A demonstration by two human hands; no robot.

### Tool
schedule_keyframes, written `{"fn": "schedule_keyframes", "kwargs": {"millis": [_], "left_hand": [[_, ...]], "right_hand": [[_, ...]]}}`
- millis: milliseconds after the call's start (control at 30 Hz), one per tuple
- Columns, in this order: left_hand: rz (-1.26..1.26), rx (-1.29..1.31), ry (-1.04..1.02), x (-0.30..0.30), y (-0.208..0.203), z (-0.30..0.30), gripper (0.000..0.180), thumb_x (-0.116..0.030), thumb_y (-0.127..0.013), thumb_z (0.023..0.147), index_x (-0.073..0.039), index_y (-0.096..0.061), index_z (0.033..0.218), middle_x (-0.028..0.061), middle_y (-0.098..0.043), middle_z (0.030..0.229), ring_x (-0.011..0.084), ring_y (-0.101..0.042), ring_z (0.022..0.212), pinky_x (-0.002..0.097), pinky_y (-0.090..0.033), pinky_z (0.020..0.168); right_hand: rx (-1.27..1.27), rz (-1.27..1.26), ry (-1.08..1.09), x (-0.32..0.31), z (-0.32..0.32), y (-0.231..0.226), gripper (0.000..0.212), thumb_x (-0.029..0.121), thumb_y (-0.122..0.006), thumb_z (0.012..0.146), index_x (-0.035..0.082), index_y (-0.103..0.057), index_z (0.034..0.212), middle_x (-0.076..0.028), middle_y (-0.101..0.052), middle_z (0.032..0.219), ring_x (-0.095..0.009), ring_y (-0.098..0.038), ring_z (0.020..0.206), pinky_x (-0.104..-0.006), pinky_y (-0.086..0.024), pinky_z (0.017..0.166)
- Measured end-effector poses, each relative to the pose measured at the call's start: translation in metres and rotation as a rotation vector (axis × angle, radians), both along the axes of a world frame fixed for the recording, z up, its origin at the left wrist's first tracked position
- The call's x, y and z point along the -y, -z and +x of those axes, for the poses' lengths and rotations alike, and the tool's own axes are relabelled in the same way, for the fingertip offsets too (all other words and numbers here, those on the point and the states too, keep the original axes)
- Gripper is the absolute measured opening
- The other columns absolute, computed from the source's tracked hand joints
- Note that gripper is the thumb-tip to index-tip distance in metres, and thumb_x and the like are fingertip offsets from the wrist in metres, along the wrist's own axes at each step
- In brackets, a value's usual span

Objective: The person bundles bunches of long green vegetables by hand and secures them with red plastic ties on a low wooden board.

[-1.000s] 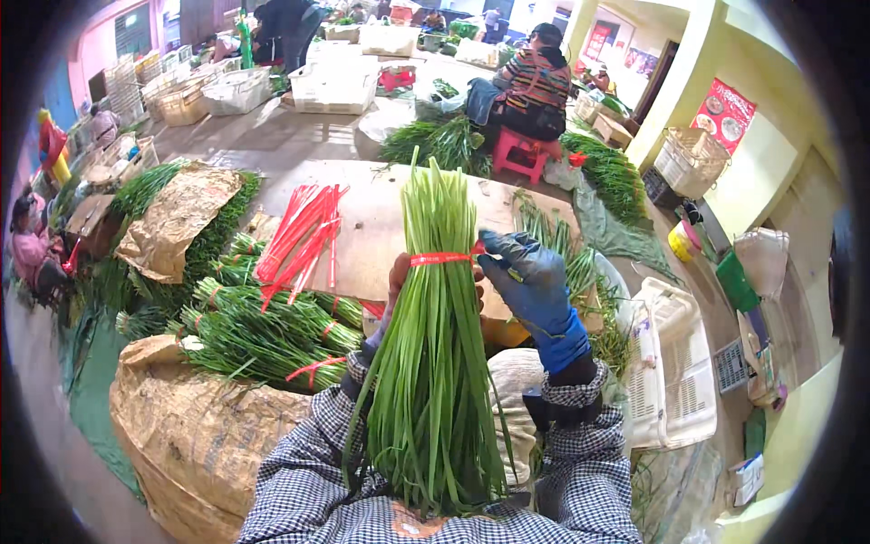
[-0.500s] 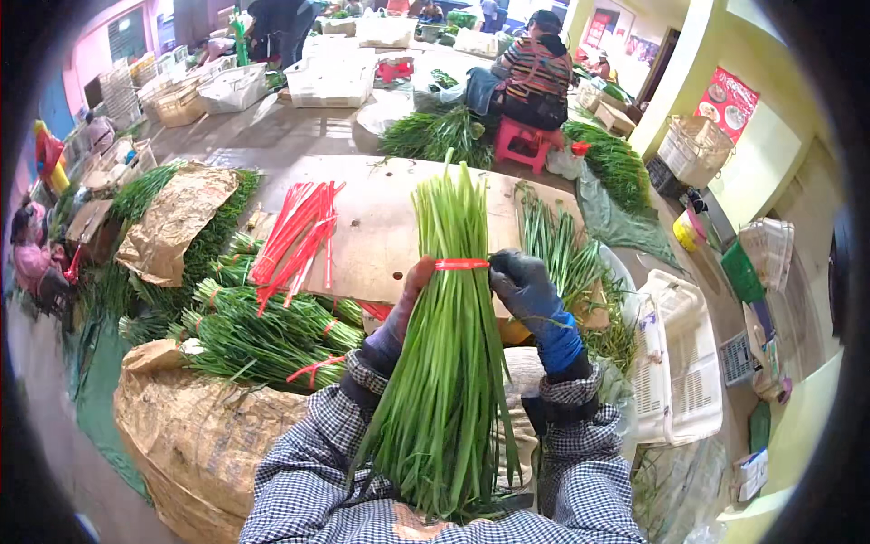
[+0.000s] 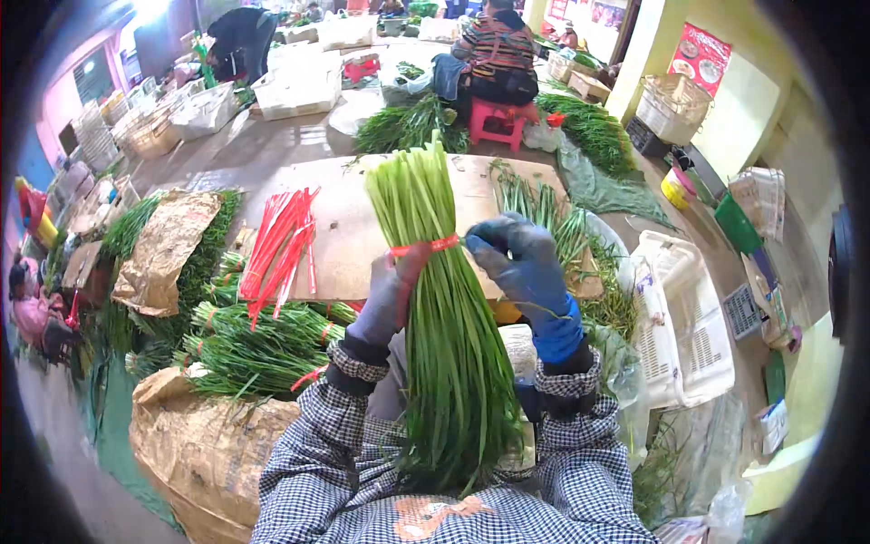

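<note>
Long green leaf bundle (image 3: 450,363), upright before me, top leaning left | grey-gloved left hand (image 3: 391,295) grips it at flat red plastic band (image 3: 442,245) | blue-gloved right hand (image 3: 518,258), fingers curled beside band, pinch unclear | I'd snug band without crushing leaves

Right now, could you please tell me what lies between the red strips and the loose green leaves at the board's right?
In the head view, tan board lies between them, partly hidden by the banded green bundle and the gloved right hand.

Left hand (image 3: 391,292) upright, fingers (image 3: 415,260) seemingly wrapped, right hand (image 3: 518,267) raised, curled
</note>
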State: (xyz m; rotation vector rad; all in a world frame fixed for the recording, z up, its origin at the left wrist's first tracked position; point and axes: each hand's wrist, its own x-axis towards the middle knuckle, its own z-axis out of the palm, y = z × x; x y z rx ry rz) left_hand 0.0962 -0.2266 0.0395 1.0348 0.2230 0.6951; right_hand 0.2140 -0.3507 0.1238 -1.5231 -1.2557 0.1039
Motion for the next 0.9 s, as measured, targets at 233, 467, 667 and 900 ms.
{"fn": "schedule_keyframes", "kwargs": {"millis": [233,467,667,900], "left_hand": [[0.030,-0.005,0.002,0.027,-0.016,-0.001,0.038,-0.020,-0.067,0.079,-0.003,-0.052,0.109,0.0051,-0.060,0.096,0.0133,-0.060,0.081,0.0296,-0.052,0.070],[0.156,-0.029,-0.012,0.041,-0.017,-0.005,0.036,-0.018,-0.065,0.079,-0.003,-0.052,0.109,0.0047,-0.060,0.096,0.0124,-0.059,0.083,0.0287,-0.050,0.073],[0.286,-0.098,-0.103,0.047,-0.001,-0.002,0.035,-0.015,-0.065,0.079,-0.003,-0.052,0.109,0.0042,-0.060,0.096,0.0106,-0.057,0.083,0.0258,-0.048,0.073],[0.289,-0.075,-0.074,0.050,-0.003,-0.003,0.038,-0.015,-0.067,0.078,-0.002,-0.051,0.110,0.0045,-0.060,0.097,0.0104,-0.057,0.083,0.0235,-0.047,0.073]], "right_hand": [[0.450,-0.035,0.186,-0.019,0.001,-0.007,0.023,0.026,-0.066,0.072,0.004,-0.058,0.075,-0.012,-0.059,0.075,-0.028,-0.060,0.065,-0.0362,-0.047,0.058],[0.057,0.086,0.090,-0.008,0.005,0.012,0.016,0.015,-0.066,0.072,0.003,-0.059,0.080,-0.010,-0.057,0.069,-0.022,-0.058,0.060,-0.0321,-0.047,0.056],[0.083,0.188,0.090,-0.010,0.006,0.016,0.014,0.012,-0.066,0.073,0.003,-0.058,0.078,-0.009,-0.054,0.066,-0.018,-0.054,0.055,-0.0303,-0.044,0.052],[0.026,0.199,0.103,-0.014,0.004,0.005,0.012,0.011,-0.065,0.074,0.002,-0.058,0.076,-0.008,-0.055,0.065,-0.015,-0.054,0.055,-0.0297,-0.044,0.052]]}}
